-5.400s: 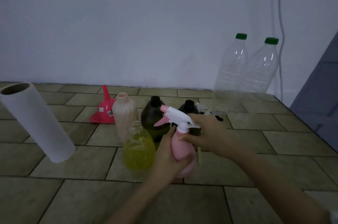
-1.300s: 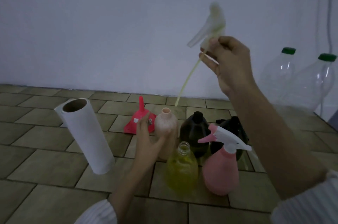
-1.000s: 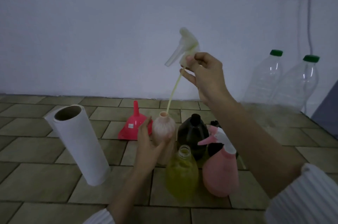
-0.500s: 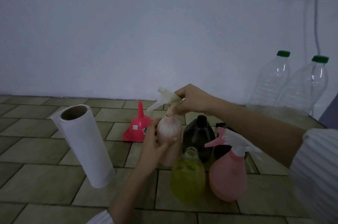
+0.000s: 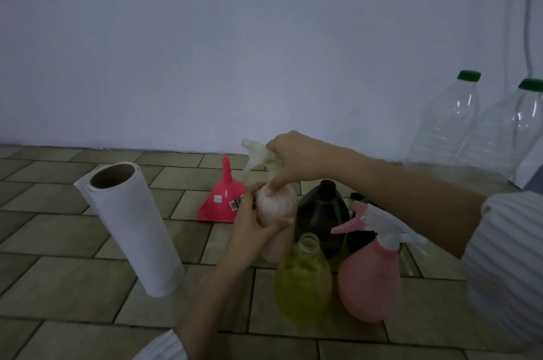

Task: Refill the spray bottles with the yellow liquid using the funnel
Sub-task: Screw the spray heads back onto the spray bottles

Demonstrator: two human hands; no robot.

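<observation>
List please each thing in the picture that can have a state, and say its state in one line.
Beige bottle: upright, gripped by left hand.
White spray head: on the beige bottle's neck, held by right hand.
Yellow bottle: open, partly full.
Pink spray bottle: closed, sprayer on.
Brown bottle: open, no sprayer.
Funnel: upside down, unused.
Paper roll: standing.
Two clear bottles: capped, apparently empty.

Peach bottle neck hidden under right hand, rightmost clear bottle cut off by frame edge
</observation>
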